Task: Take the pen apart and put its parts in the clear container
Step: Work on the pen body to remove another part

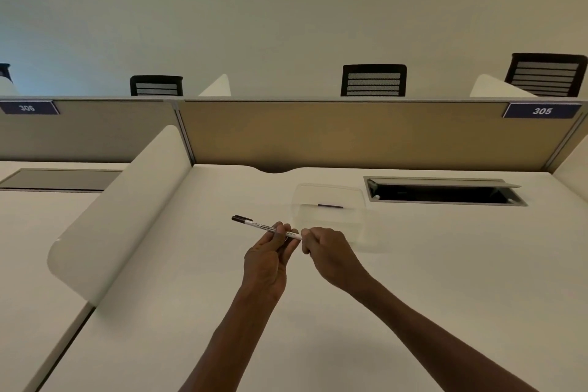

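Note:
A white pen (259, 225) with a dark cap at its far left end is held above the white desk, lying roughly level and pointing left. My left hand (270, 251) pinches its barrel near the middle. My right hand (324, 248) is closed around the pen's right end, which is hidden in the fingers. Just behind my right hand the clear container (331, 200) stands on the desk, with a small dark part (330, 206) lying in it.
An open cable hatch (445, 192) is sunk into the desk at the back right. A curved white divider (121, 210) borders the desk on the left, and a beige partition (350, 134) closes the back. Black chairs stand beyond it.

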### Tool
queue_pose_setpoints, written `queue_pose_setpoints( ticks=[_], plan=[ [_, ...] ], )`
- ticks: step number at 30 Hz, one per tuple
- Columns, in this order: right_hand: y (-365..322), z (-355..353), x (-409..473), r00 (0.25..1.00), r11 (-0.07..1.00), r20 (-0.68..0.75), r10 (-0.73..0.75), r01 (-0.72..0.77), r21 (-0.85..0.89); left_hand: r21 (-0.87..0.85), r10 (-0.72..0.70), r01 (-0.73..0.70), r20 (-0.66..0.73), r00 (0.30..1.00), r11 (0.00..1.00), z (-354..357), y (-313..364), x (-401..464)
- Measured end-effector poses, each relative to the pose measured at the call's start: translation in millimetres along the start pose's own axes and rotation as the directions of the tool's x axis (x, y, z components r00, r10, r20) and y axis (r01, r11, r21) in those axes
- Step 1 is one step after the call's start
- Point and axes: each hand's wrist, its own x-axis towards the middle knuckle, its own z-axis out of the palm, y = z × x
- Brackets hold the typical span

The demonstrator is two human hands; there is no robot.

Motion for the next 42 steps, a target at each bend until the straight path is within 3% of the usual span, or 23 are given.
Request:
queue_pose_setpoints(
  ticks=[2,4,6,8,11,13,14,15,16,17,18,19,21,23,24,26,28,33,36,39,40,41,42],
  plan=[
    [6.5,-2.2,-1.3,0.966,0.899,-0.015,-0.258,0.234,-0.369,-0.003,-0.003,0.003,0.003,1.000,1.000,0.2,1.4,-1.4],
    [14.5,-5.7,-2.4,0.898,0.717,0.026,-0.439,0.367,-0.593,-0.001,-0.012,0.012,0.003,1.000,1.000,0.5,2.4,-2.1],
    [17.6,-8.7,-2.5,0.853,0.605,0.084,-0.515,0.431,-0.669,0.009,-0.024,0.024,0.005,1.000,1.000,1.4,2.9,-3.1],
    [17.2,-9.4,-1.9,0.849,0.615,0.079,-0.522,0.439,-0.655,0.002,-0.040,0.040,0.014,0.999,0.999,2.4,2.7,-4.8],
    [10.1,-2.1,-1.8,0.916,0.823,-0.054,-0.397,0.329,-0.462,-0.035,-0.061,0.062,0.035,0.998,0.997,3.6,1.7,-6.7],
    [1.9,5.9,-3.3,0.983,0.987,-0.124,-0.134,0.122,-0.103,-0.056,-0.060,0.062,0.048,0.997,0.996,3.4,0.2,-7.0],
    [-2.0,7.7,-3.5,0.992,0.984,-0.104,0.067,-0.048,0.171,-0.058,-0.053,0.056,0.054,0.997,0.997,2.9,-0.5,-6.5],
    [-6.6,9.7,-3.9,0.962,0.866,-0.020,0.271,-0.235,0.442,-0.052,-0.045,0.048,0.056,0.997,0.998,2.4,-1.4,-5.7],
    [-11.2,10.7,-4.4,0.900,0.657,0.132,0.415,-0.397,0.642,-0.042,-0.038,0.041,0.055,0.998,0.998,1.7,-2.3,-4.8],
    [-12.8,10.1,-4.7,0.839,0.466,0.264,0.476,-0.496,0.733,-0.034,-0.033,0.035,0.053,0.998,0.999,0.9,-3.2,-4.0],
    [-11.8,8.7,-4.6,0.808,0.389,0.331,0.488,-0.540,0.746,-0.031,-0.028,0.030,0.050,0.998,0.999,0.1,-3.7,-3.4],
    [-11.0,6.9,-3.8,0.806,0.410,0.349,0.478,-0.556,0.723,-0.032,-0.024,0.026,0.046,0.999,0.999,-0.5,-3.7,-3.1],
    [-10.2,2.9,-2.4,0.876,0.666,0.253,0.411,-0.478,0.572,-0.040,-0.012,0.014,0.043,0.999,0.999,-0.9,-2.1,-2.0],
    [-6.9,-0.3,-1.5,0.970,0.937,0.078,0.231,-0.244,0.251,-0.041,0.000,0.001,0.036,0.999,0.999,0.2,-1.4,-0.9],
    [-2.9,-1.3,-0.6,0.994,0.993,0.012,0.106,-0.106,0.043,-0.039,0.004,-0.003,0.030,1.000,0.999,1.1,-1.4,-0.8],
    [5.4,-1.6,0.0,0.991,0.949,-0.020,-0.132,0.121,-0.291,-0.032,0.003,-0.003,0.016,1.000,0.999,2.7,-0.9,-1.7],
    [12.9,-2.2,-0.9,0.953,0.834,0.003,-0.304,0.267,-0.483,-0.025,-0.005,0.005,0.005,1.000,1.000,3.4,-0.5,-2.3],
    [20.3,-4.2,0.4,0.867,0.713,0.012,-0.498,0.416,-0.564,-0.035,-0.047,0.047,-0.003,0.999,0.998,5.1,0.8,-5.3],
    [18.2,0.1,1.9,0.892,0.806,-0.056,-0.449,0.378,-0.456,-0.062,-0.062,0.062,0.002,0.998,0.996,4.9,0.8,-6.7],
    [6.9,10.4,-1.0,0.988,0.993,-0.102,-0.118,0.117,-0.022,-0.073,-0.054,0.055,0.007,0.999,0.996,2.6,-1.1,-6.0],
    [2.8,11.4,-1.8,0.995,0.980,-0.076,0.062,-0.046,0.194,-0.070,-0.050,0.050,0.005,0.999,0.996,1.5,-2.5,-5.4],
    [-0.5,11.0,-2.1,0.967,0.882,0.007,0.256,-0.236,0.407,-0.062,-0.045,0.045,0.005,0.999,0.997,0.4,-4.4,-4.6],
    [-3.9,9.8,-2.4,0.900,0.696,0.154,0.407,-0.415,0.586,-0.049,-0.037,0.037,0.010,0.999,0.998,-0.8,-5.8,-4.3]
  ],
)
